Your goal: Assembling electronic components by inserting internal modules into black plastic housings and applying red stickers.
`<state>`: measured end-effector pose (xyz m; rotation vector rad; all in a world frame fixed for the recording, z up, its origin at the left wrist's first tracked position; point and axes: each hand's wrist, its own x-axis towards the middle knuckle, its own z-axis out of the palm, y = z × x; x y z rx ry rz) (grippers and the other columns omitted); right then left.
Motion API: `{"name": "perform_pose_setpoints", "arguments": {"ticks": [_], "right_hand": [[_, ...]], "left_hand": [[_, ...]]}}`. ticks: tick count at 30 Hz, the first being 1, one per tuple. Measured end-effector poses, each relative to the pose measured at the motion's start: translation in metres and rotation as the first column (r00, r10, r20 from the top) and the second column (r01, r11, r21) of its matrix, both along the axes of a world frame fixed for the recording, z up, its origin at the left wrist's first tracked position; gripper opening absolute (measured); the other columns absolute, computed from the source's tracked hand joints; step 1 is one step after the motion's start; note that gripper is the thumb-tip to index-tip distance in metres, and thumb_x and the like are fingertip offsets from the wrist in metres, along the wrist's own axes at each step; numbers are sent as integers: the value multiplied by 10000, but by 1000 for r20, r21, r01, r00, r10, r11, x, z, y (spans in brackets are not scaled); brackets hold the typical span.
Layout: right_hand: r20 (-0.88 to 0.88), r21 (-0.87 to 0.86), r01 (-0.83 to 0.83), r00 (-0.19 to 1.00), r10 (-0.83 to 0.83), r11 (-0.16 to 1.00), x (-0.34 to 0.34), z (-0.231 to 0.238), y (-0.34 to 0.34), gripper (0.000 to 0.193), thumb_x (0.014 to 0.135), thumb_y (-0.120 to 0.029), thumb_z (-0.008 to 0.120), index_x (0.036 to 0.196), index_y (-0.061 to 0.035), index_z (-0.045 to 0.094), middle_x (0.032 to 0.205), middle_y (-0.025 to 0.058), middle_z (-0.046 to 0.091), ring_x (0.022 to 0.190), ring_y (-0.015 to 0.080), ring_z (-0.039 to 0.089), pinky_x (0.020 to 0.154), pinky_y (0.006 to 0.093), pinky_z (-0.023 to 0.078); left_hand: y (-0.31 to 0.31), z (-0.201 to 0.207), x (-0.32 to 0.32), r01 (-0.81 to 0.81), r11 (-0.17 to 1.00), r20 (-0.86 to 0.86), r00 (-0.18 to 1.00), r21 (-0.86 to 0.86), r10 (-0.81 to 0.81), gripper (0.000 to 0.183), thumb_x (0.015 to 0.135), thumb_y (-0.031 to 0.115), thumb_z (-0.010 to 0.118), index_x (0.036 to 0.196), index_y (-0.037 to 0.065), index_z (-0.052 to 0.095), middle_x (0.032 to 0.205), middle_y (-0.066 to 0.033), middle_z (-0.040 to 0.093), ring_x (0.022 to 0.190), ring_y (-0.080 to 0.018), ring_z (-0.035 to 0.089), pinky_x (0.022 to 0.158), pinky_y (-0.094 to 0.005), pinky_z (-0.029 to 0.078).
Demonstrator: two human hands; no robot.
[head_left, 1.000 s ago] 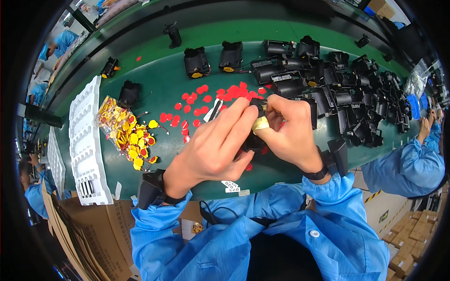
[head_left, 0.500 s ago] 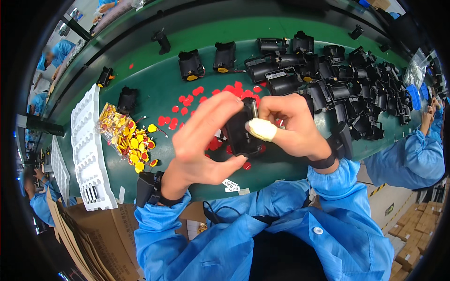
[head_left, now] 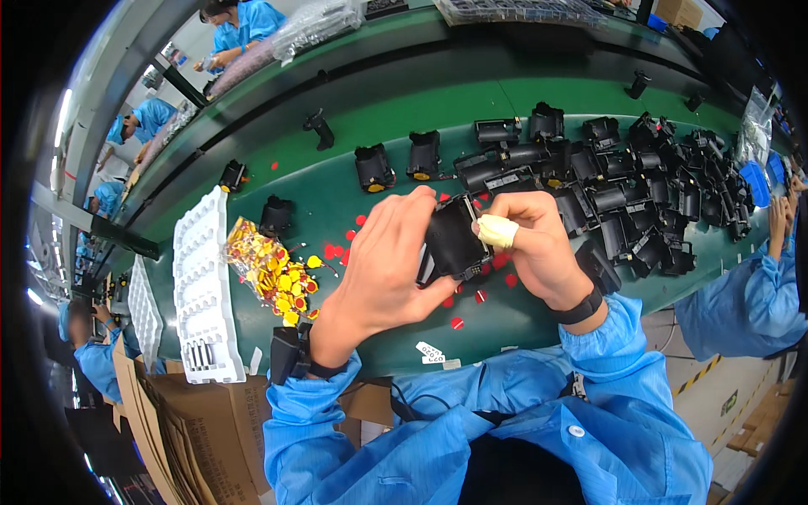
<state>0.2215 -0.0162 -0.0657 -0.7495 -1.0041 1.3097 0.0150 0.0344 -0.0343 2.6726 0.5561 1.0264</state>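
Observation:
My left hand (head_left: 374, 261) is wrapped round a black plastic housing (head_left: 454, 238), with its fingers over the far side and its thumb at the near edge. The housing is held tilted above the table, and its smooth, curved face shows. My right hand (head_left: 539, 246) is closed at the housing's right edge, with a pale yellow cover on the thumb. A thin shiny strip (head_left: 473, 212) runs along that edge by the thumb. Whether the right fingers hold any other small part is hidden. Red round pieces (head_left: 457, 323) lie scattered on the table beneath my hands.
Yellow round pieces with wires (head_left: 290, 282) spill from a clear bag at left, beside a white moulded tray (head_left: 202, 295). Many black housings (head_left: 614, 198) are heaped at right; two more (head_left: 373, 167) stand ahead. White labels (head_left: 431, 352) lie near the front edge. A co-worker's sleeve (head_left: 741, 286) is at right.
The housing has turned so that its broad, curved face shows more. My right hand stays at its right edge. The view has shifted, showing more of the far side.

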Motion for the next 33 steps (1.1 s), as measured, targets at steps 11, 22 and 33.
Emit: {"name": "perform_pose_setpoints", "arguments": {"ticks": [11,22,33], "right_hand": [[230,426,575,678,-698,698,-4,-10,4,200,818,6,710,1000,66,652,1143,191,701,842,187,725,730,285,579],[372,730,416,424,-826,542,-3,-21,0,192,763,45,671,953,44,646,963,204,705,864,344,715,765,364,569],[425,721,335,477,-770,606,-8,-14,1,190,741,50,667,929,41,645,906,187,690,804,337,698,714,359,560]], "left_hand": [[83,38,54,-259,957,-255,924,133,286,517,634,216,731,1040,-16,510,943,-229,583,915,-399,567,797,-481,469],[290,-54,73,-546,825,-621,700,-145,354,889,623,458,860,1250,-85,540,1174,-303,650,1172,-431,604,1021,-439,465],[283,-22,-85,-884,467,-570,371,26,734,425,821,345,660,1087,16,692,1152,-219,688,1082,-404,651,946,-495,511]]}}
